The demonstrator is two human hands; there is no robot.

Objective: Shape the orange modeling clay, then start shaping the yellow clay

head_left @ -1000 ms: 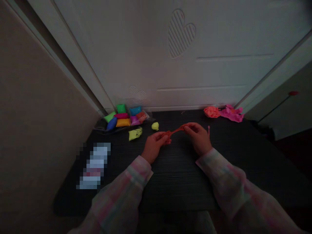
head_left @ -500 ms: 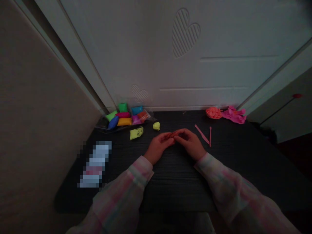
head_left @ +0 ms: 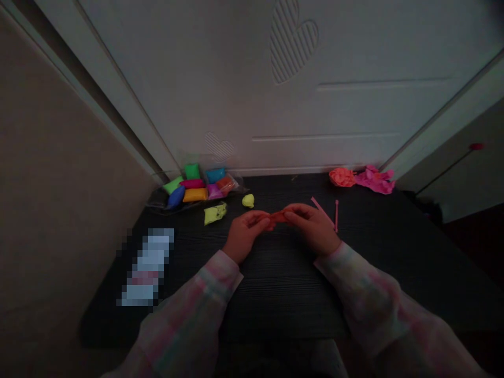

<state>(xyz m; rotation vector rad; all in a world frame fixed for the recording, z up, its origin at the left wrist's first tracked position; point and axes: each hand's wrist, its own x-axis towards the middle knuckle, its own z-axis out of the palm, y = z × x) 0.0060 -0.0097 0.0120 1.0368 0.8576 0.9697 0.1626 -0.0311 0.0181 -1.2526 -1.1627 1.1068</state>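
Over the middle of the dark table, a piece of orange-red modelling clay (head_left: 279,216) is stretched between my two hands. My left hand (head_left: 244,234) pinches its left end between thumb and fingers. At the other end, my right hand (head_left: 313,227) grips it the same way, so only the short middle stretch shows. Beyond my left hand lie a yellow lump of clay (head_left: 248,200) and an opened yellow clay packet (head_left: 215,213). Two pink modelling tools, one a flat stick (head_left: 322,212) and one a thin rod (head_left: 336,214), rest just past my right hand.
A clear bag of colourful clay packets (head_left: 195,195) stands at the back left. An orange clay piece (head_left: 342,177) and a crumpled pink piece (head_left: 375,180) lie back right. A blurred-out pale item (head_left: 147,268) is on the left. A white panel (head_left: 236,105) rises behind the table (head_left: 283,294).
My hands have drawn apart sideways, and the orange-red clay now shows as a strip between them. The whole view has shifted slightly; the items on the table lie as before.
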